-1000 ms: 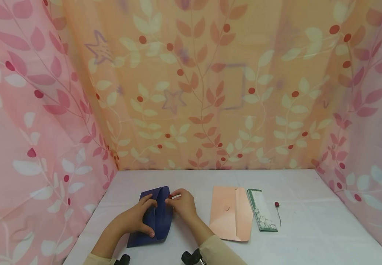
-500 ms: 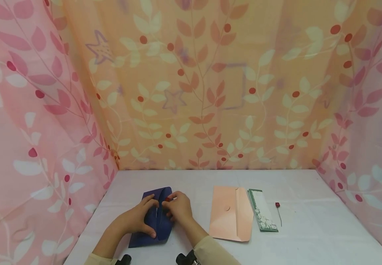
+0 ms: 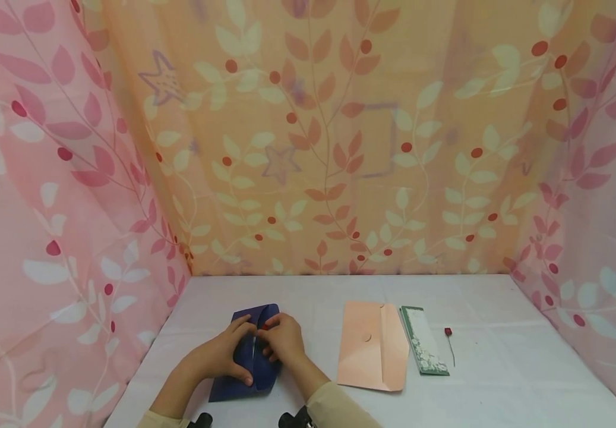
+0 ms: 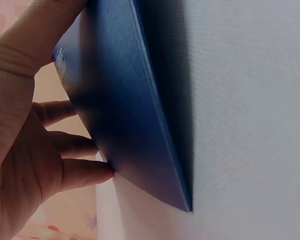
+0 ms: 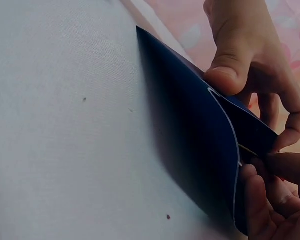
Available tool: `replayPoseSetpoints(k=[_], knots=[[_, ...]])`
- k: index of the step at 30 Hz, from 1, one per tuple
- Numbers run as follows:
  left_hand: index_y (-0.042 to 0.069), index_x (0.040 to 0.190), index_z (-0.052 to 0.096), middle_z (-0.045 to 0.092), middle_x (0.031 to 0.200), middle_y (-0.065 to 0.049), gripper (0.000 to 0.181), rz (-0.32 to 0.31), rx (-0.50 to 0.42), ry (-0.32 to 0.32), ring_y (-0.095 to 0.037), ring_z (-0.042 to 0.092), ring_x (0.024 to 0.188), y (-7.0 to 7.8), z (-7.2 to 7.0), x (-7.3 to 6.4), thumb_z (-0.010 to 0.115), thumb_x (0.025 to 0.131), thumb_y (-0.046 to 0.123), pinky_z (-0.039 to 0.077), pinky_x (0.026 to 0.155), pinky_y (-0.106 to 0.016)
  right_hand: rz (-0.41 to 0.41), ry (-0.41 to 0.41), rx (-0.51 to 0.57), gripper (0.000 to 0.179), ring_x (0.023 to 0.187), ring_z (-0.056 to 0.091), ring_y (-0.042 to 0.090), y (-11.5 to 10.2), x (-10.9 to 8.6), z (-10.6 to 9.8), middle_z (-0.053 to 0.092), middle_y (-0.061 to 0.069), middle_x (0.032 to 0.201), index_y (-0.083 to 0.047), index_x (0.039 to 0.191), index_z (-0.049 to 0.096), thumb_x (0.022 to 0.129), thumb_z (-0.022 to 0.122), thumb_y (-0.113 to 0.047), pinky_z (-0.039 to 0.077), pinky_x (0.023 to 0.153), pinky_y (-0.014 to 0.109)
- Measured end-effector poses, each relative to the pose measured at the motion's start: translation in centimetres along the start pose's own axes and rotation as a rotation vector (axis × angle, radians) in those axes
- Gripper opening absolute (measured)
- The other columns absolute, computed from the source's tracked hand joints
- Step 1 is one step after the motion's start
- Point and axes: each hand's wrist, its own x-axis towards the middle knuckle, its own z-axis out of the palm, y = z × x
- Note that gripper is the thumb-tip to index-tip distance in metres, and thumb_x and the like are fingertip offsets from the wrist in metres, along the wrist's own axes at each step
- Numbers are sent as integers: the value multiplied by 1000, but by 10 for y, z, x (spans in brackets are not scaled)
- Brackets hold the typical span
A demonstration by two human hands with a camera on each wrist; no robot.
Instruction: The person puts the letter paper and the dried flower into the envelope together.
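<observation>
A dark blue envelope (image 3: 267, 375) lies on the left side of the white table, its flap out to the right. My left hand (image 3: 218, 354) spans it, thumb near the front and fingertips farther back, holding it so the mouth gapes, as the right wrist view shows. My right hand (image 3: 285, 343) is at that mouth, pinching a small red flower (image 3: 265, 326) on a thin stem. Part of the stem (image 5: 247, 149) shows inside the opening; the rest is hidden by fingers and paper. In the left wrist view, the envelope (image 4: 120, 105) stands partly raised off the cloth.
To the right lie a peach envelope (image 3: 359, 362) with its flap unfolded, a white card with a green floral border (image 3: 420, 339), and a second red stemmed flower (image 3: 448, 333). Patterned curtains (image 3: 308, 178) enclose the table (image 3: 500, 404) at the back and sides.
My right hand has moved left and slightly down over the flap, bringing the red flower to the blue envelope's mouth. The envelope has shifted slightly right; my left hand still holds it.
</observation>
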Motion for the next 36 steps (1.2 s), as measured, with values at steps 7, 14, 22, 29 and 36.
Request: replayPoseSetpoints(k=[7, 14, 22, 29, 36], knots=[[28, 136, 48, 27, 164, -23, 95, -20, -5, -10, -49, 44, 140, -1, 0, 0, 91, 59, 64, 42, 108, -65, 1, -8, -8, 32, 38, 60, 15, 7, 2, 7, 66, 4, 61, -9, 92, 65, 79, 90, -25, 47, 33, 30], [30, 136, 48, 27, 164, -24, 95, -16, -7, -9, -50, 45, 138, -3, 2, 0, 91, 59, 64, 43, 106, -65, 30, -28, -16, 29, 38, 60, 15, 8, 9, 11, 66, 4, 62, -10, 92, 66, 80, 89, -24, 45, 32, 28], [31, 135, 48, 25, 165, -24, 94, -31, -27, -13, -51, 42, 140, -3, 1, 1, 92, 58, 63, 41, 107, -67, 75, -95, 9, 19, 41, 62, 15, 1, 18, 12, 67, 5, 67, -10, 89, 67, 81, 85, -12, 44, 34, 24], [29, 132, 49, 25, 164, -24, 91, -22, -27, -17, -50, 42, 141, -2, 0, 1, 91, 59, 64, 41, 108, -66, 104, -126, 62, 17, 42, 62, 15, -6, 19, 5, 68, 7, 70, -7, 94, 67, 84, 81, -10, 44, 35, 23], [29, 133, 49, 27, 164, -23, 91, -10, -24, -7, -50, 43, 140, 1, -1, -1, 91, 60, 64, 41, 107, -66, 94, -168, 13, 15, 44, 64, 15, -3, 25, 10, 68, 8, 69, -7, 96, 68, 87, 79, -12, 45, 37, 22]])
